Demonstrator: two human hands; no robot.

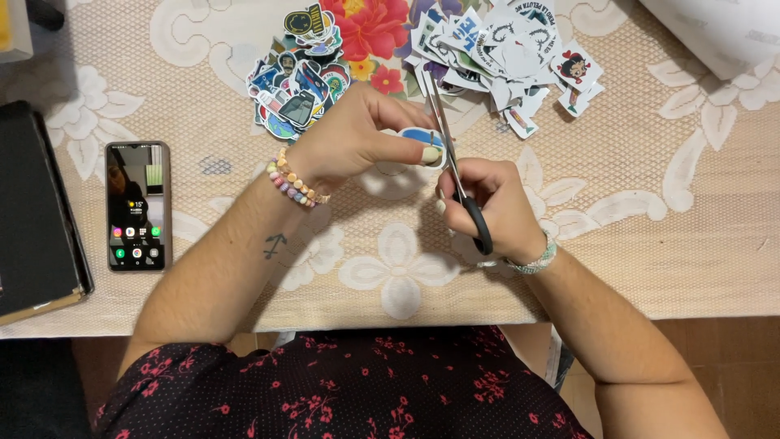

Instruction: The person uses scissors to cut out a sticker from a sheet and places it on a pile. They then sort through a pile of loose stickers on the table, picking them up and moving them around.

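Far out at 9 o'clock there's a black book (32,211) at the table edge, and just right of it a phone (137,206) lying face up with the screen lit. Up around 11 o'clock sits a pile of cut stickers (299,81). The left hand (351,136), beaded bracelet on the wrist, has thumb and fingers pinching a small blue and white sticker (416,138) pretty much dead centre over the lace tablecloth (650,244). Right beside it, the right hand (487,203) is closed round the black handles of the scissors (455,175), blades pointing to 12 o'clock and touching the sticker's right edge. Around 1 o'clock there's a second heap of sticker scraps (504,49).
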